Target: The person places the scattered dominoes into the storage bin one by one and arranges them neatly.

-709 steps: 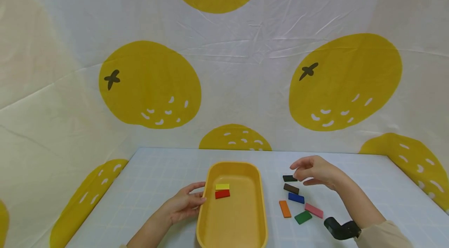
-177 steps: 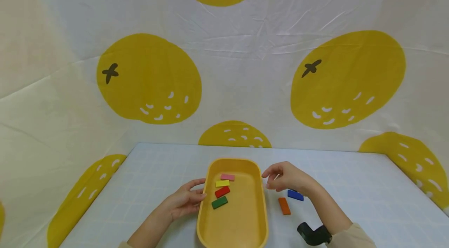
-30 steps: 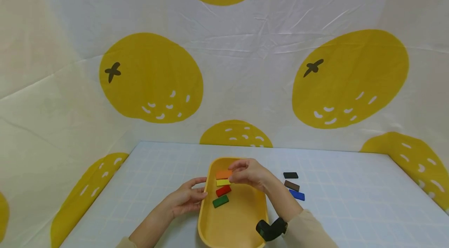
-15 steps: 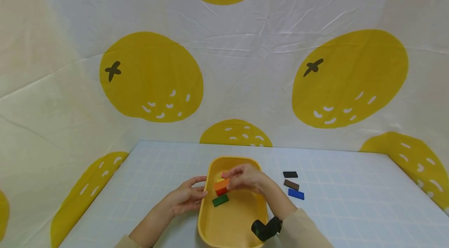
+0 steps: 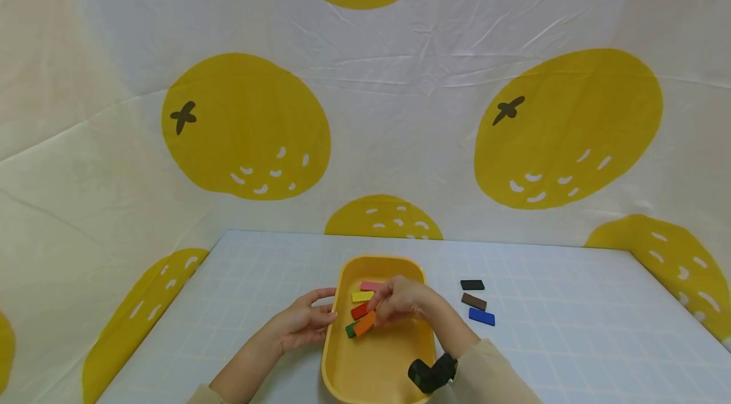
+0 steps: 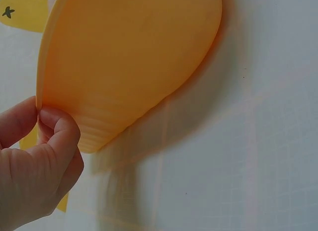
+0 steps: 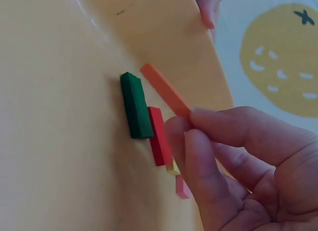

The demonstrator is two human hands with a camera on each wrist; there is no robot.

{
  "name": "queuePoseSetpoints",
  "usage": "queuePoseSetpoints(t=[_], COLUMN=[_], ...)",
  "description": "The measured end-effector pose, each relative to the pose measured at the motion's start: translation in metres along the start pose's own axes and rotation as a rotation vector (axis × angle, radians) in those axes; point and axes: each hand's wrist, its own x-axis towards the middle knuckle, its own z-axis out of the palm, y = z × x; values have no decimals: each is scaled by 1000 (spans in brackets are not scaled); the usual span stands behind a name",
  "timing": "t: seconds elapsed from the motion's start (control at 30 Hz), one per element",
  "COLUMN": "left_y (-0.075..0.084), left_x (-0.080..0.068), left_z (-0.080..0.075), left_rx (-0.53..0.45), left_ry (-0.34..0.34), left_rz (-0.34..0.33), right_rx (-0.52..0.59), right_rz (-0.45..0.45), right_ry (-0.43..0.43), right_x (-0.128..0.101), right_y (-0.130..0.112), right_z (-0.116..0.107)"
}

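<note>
My left hand (image 5: 302, 323) holds the left rim of a yellow tray (image 5: 382, 366); in the left wrist view its thumb and finger pinch the tray's edge. Over the tray, my right hand (image 5: 400, 299) pinches a flat orange block (image 5: 365, 324) by one end. From the head it partly covers a green block (image 5: 351, 330); the right wrist view shows the orange block (image 7: 166, 91) raised beside the green block (image 7: 135, 106). Along the tray's left side lie a red block (image 5: 359, 311), a yellow block (image 5: 362, 296) and a pink block (image 5: 370, 286), partly hidden by my right hand.
On the pale gridded table (image 5: 548, 328), right of the tray, lie a black block (image 5: 472, 285), a brown block (image 5: 474, 301) and a blue block (image 5: 482, 316). A fruit-print cloth (image 5: 400, 137) hangs behind and at the sides.
Green and pink blocks went from the table into the tray. My right hand then brought the orange block over the tray, and in the last second moved it nearer, towards the green block.
</note>
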Motion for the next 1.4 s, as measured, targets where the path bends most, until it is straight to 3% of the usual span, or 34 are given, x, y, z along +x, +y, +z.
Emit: queuePoseSetpoints(t=[0.63, 1.4], left_y=[-1, -1], left_x=[2, 1], left_z=[0, 1], left_rx=[10, 7], left_ry=[14, 29], left_rz=[-13, -15], right_rx=[-195, -267], right_rz=[50, 42], right_ry=[-12, -30], right_x=[1, -1], right_y=[0, -4], right_z=[6, 11])
